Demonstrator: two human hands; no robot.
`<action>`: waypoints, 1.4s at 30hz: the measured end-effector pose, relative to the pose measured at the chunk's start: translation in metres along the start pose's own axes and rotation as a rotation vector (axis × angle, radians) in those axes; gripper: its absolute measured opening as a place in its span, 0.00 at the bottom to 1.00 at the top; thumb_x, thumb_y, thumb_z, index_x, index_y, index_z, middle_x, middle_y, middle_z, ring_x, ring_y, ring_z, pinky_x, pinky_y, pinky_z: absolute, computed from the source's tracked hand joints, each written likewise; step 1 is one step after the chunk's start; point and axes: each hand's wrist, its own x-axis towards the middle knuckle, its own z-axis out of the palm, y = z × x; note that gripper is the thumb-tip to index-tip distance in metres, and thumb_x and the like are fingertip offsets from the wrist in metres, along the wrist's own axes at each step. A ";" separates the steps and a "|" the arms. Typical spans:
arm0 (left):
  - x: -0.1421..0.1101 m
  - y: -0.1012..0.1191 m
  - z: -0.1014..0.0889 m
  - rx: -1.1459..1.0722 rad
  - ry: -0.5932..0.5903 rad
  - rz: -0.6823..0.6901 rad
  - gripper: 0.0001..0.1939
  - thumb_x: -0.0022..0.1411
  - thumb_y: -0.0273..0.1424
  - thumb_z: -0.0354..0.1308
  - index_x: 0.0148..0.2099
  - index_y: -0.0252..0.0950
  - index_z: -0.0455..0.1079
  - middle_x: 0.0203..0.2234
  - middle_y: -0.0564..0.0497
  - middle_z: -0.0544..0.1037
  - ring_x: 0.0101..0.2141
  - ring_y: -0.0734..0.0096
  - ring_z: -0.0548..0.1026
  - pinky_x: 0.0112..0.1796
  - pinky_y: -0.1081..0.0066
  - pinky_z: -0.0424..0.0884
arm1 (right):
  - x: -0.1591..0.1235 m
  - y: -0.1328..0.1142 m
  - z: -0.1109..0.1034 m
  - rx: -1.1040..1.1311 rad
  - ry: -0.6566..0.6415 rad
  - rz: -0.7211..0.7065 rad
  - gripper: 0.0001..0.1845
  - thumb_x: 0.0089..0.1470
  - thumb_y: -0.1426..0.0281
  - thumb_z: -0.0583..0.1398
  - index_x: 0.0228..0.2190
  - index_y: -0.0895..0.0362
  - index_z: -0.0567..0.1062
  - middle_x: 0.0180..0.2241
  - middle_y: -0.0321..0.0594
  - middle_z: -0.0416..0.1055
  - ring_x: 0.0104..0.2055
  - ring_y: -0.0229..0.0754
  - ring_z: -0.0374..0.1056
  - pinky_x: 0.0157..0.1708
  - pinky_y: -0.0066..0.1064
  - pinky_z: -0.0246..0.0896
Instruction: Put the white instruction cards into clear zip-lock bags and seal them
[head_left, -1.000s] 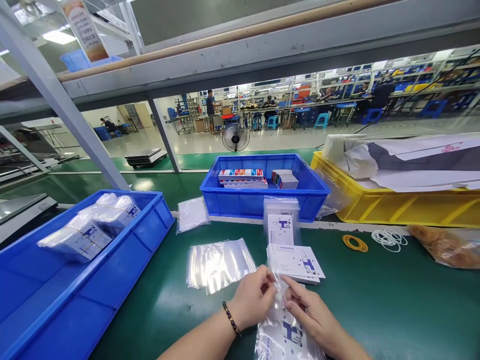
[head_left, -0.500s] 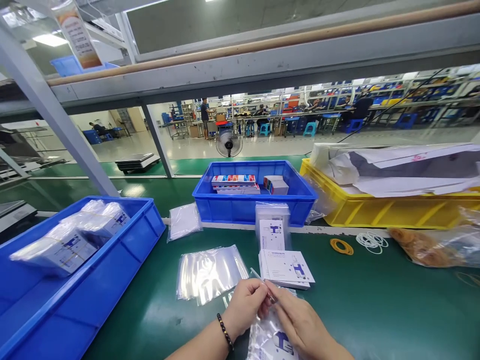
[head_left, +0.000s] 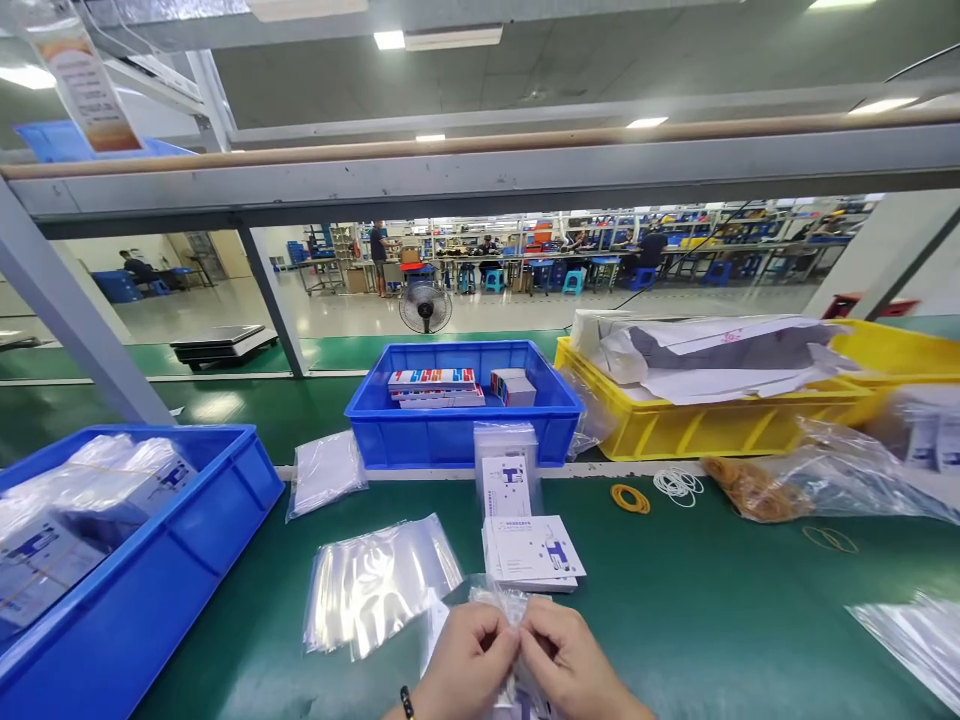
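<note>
A clear plastic bag [head_left: 504, 603] is pinched at its top edge between the left hand [head_left: 465, 665] and the right hand [head_left: 571, 668], fingers closed on it, at the near edge of the green table [head_left: 712, 600]. Just behind the bag a stack of printed cards [head_left: 532, 552] is seen; to the left of that stack, a pile of empty bags [head_left: 375, 585] is laid

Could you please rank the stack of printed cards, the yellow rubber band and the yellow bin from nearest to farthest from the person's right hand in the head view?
From the right hand:
1. Stack of printed cards, just ahead of the fingers.
2. Yellow rubber band, farther ahead and to the right on the green mat.
3. Yellow bin, behind the band at the back right.
</note>
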 end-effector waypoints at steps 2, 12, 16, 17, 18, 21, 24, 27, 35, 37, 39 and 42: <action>0.000 -0.002 0.003 0.099 0.016 -0.007 0.16 0.48 0.37 0.47 0.15 0.37 0.49 0.13 0.56 0.56 0.19 0.75 0.56 0.24 0.72 0.51 | -0.001 0.001 0.004 -0.070 0.050 0.003 0.15 0.50 0.75 0.49 0.14 0.55 0.57 0.15 0.32 0.59 0.17 0.33 0.57 0.17 0.23 0.48; 0.003 -0.001 -0.006 -0.031 0.151 -0.116 0.15 0.46 0.36 0.47 0.15 0.38 0.49 0.12 0.58 0.53 0.19 0.77 0.53 0.22 0.74 0.50 | -0.002 -0.003 -0.005 -0.149 0.197 -0.220 0.11 0.54 0.66 0.52 0.37 0.59 0.68 0.25 0.40 0.65 0.25 0.39 0.62 0.23 0.27 0.60; 0.004 0.002 -0.016 -0.167 0.090 -0.129 0.17 0.50 0.40 0.48 0.16 0.37 0.54 0.12 0.57 0.57 0.18 0.77 0.55 0.22 0.74 0.55 | 0.000 -0.004 -0.006 -0.141 0.145 -0.288 0.10 0.55 0.76 0.49 0.35 0.57 0.69 0.25 0.40 0.66 0.24 0.38 0.63 0.23 0.27 0.60; 0.003 0.003 -0.019 -0.178 0.101 -0.104 0.17 0.52 0.41 0.48 0.17 0.36 0.55 0.13 0.57 0.58 0.18 0.76 0.57 0.23 0.74 0.56 | 0.001 -0.002 -0.007 -0.099 0.134 -0.261 0.11 0.55 0.77 0.48 0.33 0.57 0.69 0.23 0.39 0.66 0.23 0.37 0.63 0.23 0.26 0.60; 0.002 0.004 -0.022 -0.168 0.137 -0.048 0.18 0.54 0.41 0.47 0.19 0.36 0.57 0.15 0.55 0.61 0.20 0.75 0.59 0.24 0.73 0.59 | 0.001 0.000 -0.009 -0.039 0.117 -0.222 0.11 0.56 0.77 0.47 0.32 0.56 0.69 0.22 0.38 0.66 0.23 0.37 0.63 0.22 0.26 0.60; -0.003 0.009 -0.031 -0.013 0.253 0.288 0.13 0.59 0.37 0.45 0.30 0.34 0.66 0.27 0.48 0.70 0.32 0.68 0.67 0.36 0.68 0.63 | 0.003 0.003 -0.016 0.146 0.007 -0.068 0.12 0.58 0.73 0.47 0.27 0.55 0.68 0.22 0.36 0.66 0.23 0.36 0.64 0.22 0.25 0.59; -0.008 0.013 -0.038 0.159 0.066 0.471 0.09 0.55 0.30 0.51 0.39 0.35 0.68 0.31 0.47 0.73 0.38 0.65 0.67 0.42 0.65 0.62 | 0.004 0.003 -0.025 0.255 -0.113 0.038 0.15 0.58 0.68 0.46 0.23 0.55 0.64 0.21 0.36 0.65 0.23 0.37 0.63 0.23 0.26 0.58; -0.008 0.015 -0.040 0.267 -0.140 0.284 0.08 0.49 0.26 0.57 0.35 0.37 0.69 0.23 0.52 0.72 0.32 0.68 0.68 0.37 0.70 0.63 | 0.005 0.002 -0.031 0.300 -0.257 0.072 0.17 0.58 0.64 0.46 0.20 0.55 0.61 0.20 0.35 0.62 0.23 0.36 0.59 0.23 0.27 0.55; -0.002 0.011 -0.043 0.271 -0.176 0.069 0.07 0.49 0.25 0.56 0.22 0.35 0.64 0.19 0.57 0.66 0.25 0.76 0.63 0.29 0.77 0.59 | 0.007 0.019 -0.040 0.345 -0.311 0.146 0.20 0.51 0.55 0.51 0.16 0.55 0.57 0.19 0.34 0.59 0.22 0.36 0.56 0.22 0.28 0.52; -0.001 0.007 -0.042 0.199 -0.187 0.053 0.06 0.50 0.25 0.55 0.23 0.34 0.64 0.19 0.57 0.65 0.24 0.77 0.63 0.27 0.77 0.58 | 0.008 0.030 -0.042 0.277 -0.126 0.291 0.16 0.49 0.55 0.52 0.23 0.54 0.65 0.23 0.36 0.63 0.26 0.39 0.60 0.26 0.30 0.57; 0.001 0.003 -0.040 0.121 -0.190 0.034 0.05 0.50 0.26 0.55 0.24 0.34 0.65 0.20 0.57 0.66 0.24 0.77 0.63 0.27 0.77 0.58 | 0.010 0.044 -0.045 0.152 0.092 0.528 0.19 0.47 0.54 0.52 0.34 0.55 0.67 0.25 0.37 0.65 0.26 0.41 0.62 0.27 0.32 0.58; 0.001 -0.001 -0.037 0.046 -0.199 0.028 0.04 0.50 0.26 0.55 0.24 0.33 0.67 0.20 0.56 0.67 0.25 0.77 0.63 0.27 0.77 0.58 | 0.013 0.064 -0.046 0.088 0.195 0.807 0.30 0.41 0.51 0.54 0.42 0.57 0.64 0.21 0.32 0.63 0.22 0.42 0.61 0.24 0.34 0.56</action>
